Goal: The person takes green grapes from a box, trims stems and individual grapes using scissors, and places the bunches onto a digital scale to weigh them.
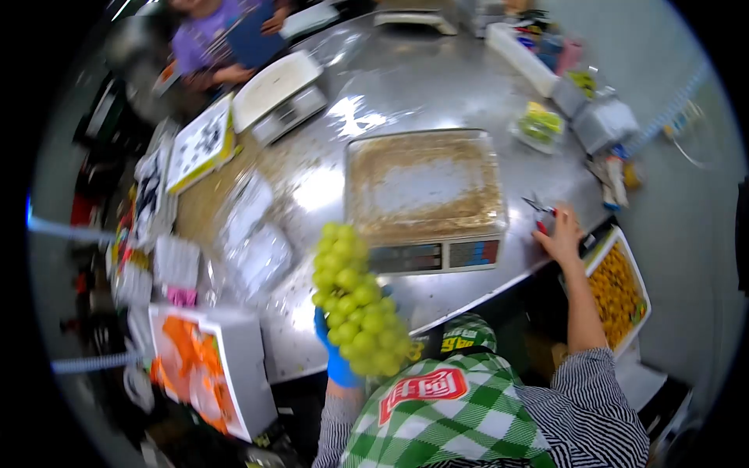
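A long bunch of green grapes (359, 304) hangs over the table's front edge, held by my left hand (335, 355) in a blue glove. The grapes hide most of that hand's fingers. To the right, my bare right hand (563, 238) has its thumb and fingers at the red handles of a small pair of snips (538, 207). The snips' blades point left, spread apart, over the metal tabletop. Between my hands is a digital scale (425, 191) with a stained, bare pan and its display facing me.
A foam box with orange wrapping (253, 374) stands at lower left. Clear plastic bags (257, 242) lie left of the scale. A box of small orange-yellow fruit (616, 292) is at right. A packed fruit tray (538, 129) sits farther back. Another person (211, 47) stands across the table beside a second scale (277, 90).
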